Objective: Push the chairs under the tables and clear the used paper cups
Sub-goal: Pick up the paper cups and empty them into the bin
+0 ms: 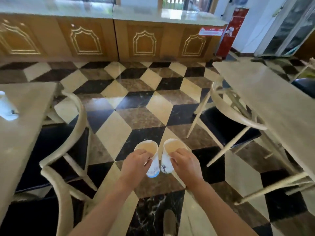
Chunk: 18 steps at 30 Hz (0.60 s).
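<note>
My left hand (134, 165) grips a white paper cup (150, 150) by its rim. My right hand (185, 165) grips a second white paper cup (172, 146) the same way. Both cups hang side by side over the aisle floor, mouths tilted away from me. A third white paper cup (6, 108) stands on the left table (25, 126). Cream chairs with black seats stand at both tables: two on the left (75, 120) (56, 184), tucked partly under the table, and one on the right (226, 120) with its seat partly under the right table (276, 106).
I stand in an aisle of checkered black, brown and cream tiles (139, 103). A long wooden counter (110, 40) closes the far side. A red sign (233, 29) stands at the counter's right end. My shoe (168, 222) shows at the bottom.
</note>
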Motion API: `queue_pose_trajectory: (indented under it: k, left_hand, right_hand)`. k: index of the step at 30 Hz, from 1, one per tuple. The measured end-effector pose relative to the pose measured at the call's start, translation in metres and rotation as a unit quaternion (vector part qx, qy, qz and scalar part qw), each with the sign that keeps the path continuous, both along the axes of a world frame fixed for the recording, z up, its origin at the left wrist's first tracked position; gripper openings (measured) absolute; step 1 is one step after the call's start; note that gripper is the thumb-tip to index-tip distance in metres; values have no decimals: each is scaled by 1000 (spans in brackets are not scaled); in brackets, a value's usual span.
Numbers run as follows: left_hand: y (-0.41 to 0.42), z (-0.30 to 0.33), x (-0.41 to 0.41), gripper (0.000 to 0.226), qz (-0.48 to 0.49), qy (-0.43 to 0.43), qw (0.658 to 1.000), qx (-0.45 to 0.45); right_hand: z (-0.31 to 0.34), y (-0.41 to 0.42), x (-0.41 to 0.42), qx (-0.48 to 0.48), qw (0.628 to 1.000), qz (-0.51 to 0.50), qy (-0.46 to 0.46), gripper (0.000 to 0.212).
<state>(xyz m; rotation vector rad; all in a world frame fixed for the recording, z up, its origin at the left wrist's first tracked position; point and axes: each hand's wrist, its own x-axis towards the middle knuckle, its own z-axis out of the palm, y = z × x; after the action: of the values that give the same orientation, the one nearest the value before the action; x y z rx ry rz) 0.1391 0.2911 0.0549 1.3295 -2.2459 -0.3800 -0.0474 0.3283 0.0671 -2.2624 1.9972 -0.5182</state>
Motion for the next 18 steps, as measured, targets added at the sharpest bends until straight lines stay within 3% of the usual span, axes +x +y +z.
queue_pose_trajectory:
  k: [3, 7, 18]
  left_hand:
    - [-44, 0, -30, 15, 61, 8, 998, 26]
    - [-92, 7, -57, 18, 127, -5, 991, 41]
    - [-252, -9, -60, 18, 256, -1, 965, 57]
  right_hand:
    - [-1, -61, -39, 0, 999, 30, -25, 18]
    - [2, -138, -70, 4, 994, 105, -24, 23]
    - [-9, -336, -67, -18, 973, 227, -32, 25]
